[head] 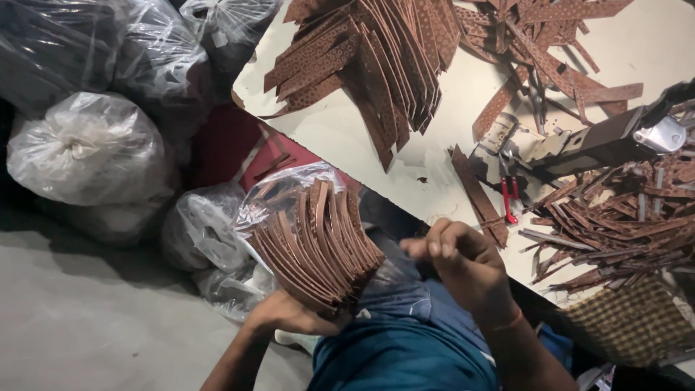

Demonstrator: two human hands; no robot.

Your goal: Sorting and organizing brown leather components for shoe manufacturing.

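Far left you've got a heap of tied-off clear plastic bags (87,145) sitting on the grey floor (79,326), a couple of them dark inside, one looking whitish. A smaller crumpled bag (199,228) sits just beside your knee.

Then comes your left hand (289,313). Your forearm comes up from the bottom edge, and the hand is cupped under a thick bundle of brown leather strips (315,242), gripping it from below. The strips stand on edge, fanned out and slightly curved, with clear plastic wrap (286,190) draped loosely over the back of them. The bundle sits above your lap, over your blue trousers (405,340), off the edge of the surface.

Your right hand (460,257) is just right of the bundle, close but not obviously touching it. Wrist bent, fingers curled in tight with the tips pinched together. I can't tell if there's anything between them. There's a thin orange band (507,321) on that wrist.

Up on the pale surface (434,123) there's a big fanned pile of patterned brown strips (376,65), a red-handled tool (508,199) next to a dark machine arm (594,141), and a messy scatter of strips (615,217) at far right. A woven mat (630,322) sits bottom right.
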